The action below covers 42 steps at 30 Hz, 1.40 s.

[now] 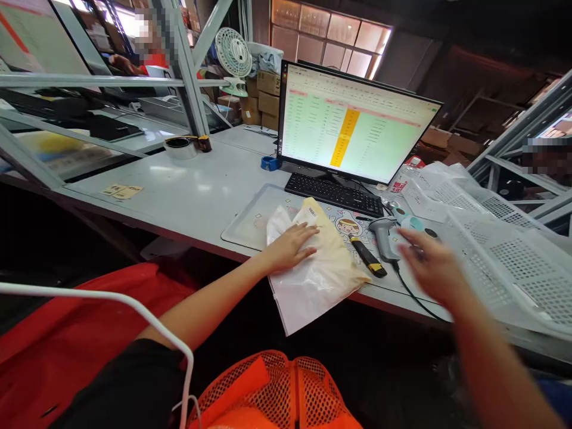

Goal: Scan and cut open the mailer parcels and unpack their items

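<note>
My left hand [291, 245] lies with its fingers spread over a clear plastic bag [308, 292] with pale yellow contents. The bag rests on a printed desk mat [245, 221], and its lower corner hangs past the table's front edge. My right hand [431, 268] is smeared by motion, just right of a grey barcode scanner [383, 237]. Whether its fingers touch or hold anything cannot be made out. Between the bag and the scanner lies a yellow and black utility knife [367, 256]. The scanner's cable [415, 296] runs down to the right.
Behind the mat stand a black keyboard [333, 193] and a lit monitor [353, 125]. White perforated baskets [513, 238] fill the right side. A blue tape roll [269, 163] sits left of the monitor. A white tube [134, 301] crosses the lower left. Another person is at the upper left.
</note>
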### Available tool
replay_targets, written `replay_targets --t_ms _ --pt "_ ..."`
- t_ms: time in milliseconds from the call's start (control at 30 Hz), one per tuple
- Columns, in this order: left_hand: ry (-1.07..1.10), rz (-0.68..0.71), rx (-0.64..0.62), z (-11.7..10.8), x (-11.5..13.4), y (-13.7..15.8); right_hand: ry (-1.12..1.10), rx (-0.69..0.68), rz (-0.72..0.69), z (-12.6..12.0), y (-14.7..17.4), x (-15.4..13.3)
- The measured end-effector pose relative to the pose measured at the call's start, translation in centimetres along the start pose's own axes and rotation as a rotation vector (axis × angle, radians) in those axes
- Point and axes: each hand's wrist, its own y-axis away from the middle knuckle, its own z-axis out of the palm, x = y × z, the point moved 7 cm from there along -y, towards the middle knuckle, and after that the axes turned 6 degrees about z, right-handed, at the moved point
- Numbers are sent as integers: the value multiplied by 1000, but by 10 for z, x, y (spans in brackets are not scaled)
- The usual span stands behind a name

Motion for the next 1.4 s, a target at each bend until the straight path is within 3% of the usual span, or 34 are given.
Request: replay_targets --t_ms 67,167,233,300,400,533,633,700,733,800,867,933,1000,1067,1133,1267,1400 --pt "-58 -51 76 -5 -19 3 -8 -217 -68 66 -14 -27" --pt "-158 -217 43 -14 -65 8 49 -545 -14 167 -18 -62" --pt "-155 -323 -40 -20 -97 8 78 -630 57 206 -7 -81" --pt "-115 -368 -134 -26 -121 3 95 -612 90 219 11 -98" --pt "-90 -338 -220 -31 -128 -10 102 -540 134 214 35 -110" --pt "-238 -286 -175 -29 -80 -19 -64 -481 120 191 27 -92" --pt "-265 -234 -156 -4 -23 -15 -163 -225 161 148 -18 -49" --pt "-223 -185 -213 22 7 -9 -68 -120 285 123 -45 -12" --pt "-211 -155 -243 34 17 -6 31 -145 360 116 -54 6" --pt "-218 -79 -275 52 30 1 268 -323 490 114 -59 35" --pt "-240 5 -257 59 33 7 455 -531 560 117 -47 52" --pt "-252 72 -242 62 32 13 526 -612 577 118 -31 59" --pt "-256 97 -248 62 31 17 525 -522 582 110 -24 63" --pt "-257 93 -253 61 30 19 526 -347 608 95 -23 72" --pt "-256 89 -254 61 32 19 543 -224 699 82 -26 90" --pt "-254 84 -255 62 33 17 420 -267 924 93 -34 131" --pt "-245 80 -252 61 32 17 316 -263 977 101 -50 141"
